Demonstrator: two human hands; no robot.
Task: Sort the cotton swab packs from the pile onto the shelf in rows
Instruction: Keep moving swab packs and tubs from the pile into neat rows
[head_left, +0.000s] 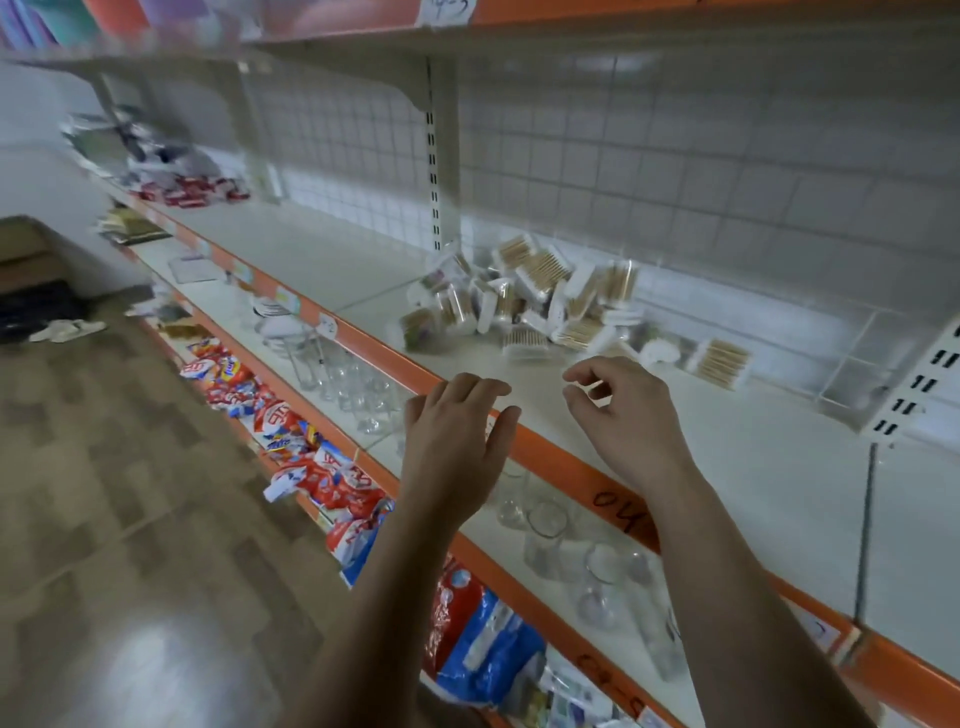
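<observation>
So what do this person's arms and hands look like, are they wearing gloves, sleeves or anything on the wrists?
Nothing worn shows. The left hand and right hand are bare: no gloves, no rings visible. The left forearm and right forearm are bare too, with no sleeve in the picture, and neither wrist has a watch or bracelet. The picture is slightly blurred, so tiny details could be missed.

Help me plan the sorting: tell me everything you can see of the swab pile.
The pile is a loose heap of small clear packs holding swabs with wood-coloured sticks and white tips, tilted every way, some leaning on others. It rests on the white shelf, close to the wire back grid, right of the upright post. One pack lies apart to its right. Neither the left hand nor the right hand touches it. Blur prevents a count.
</observation>
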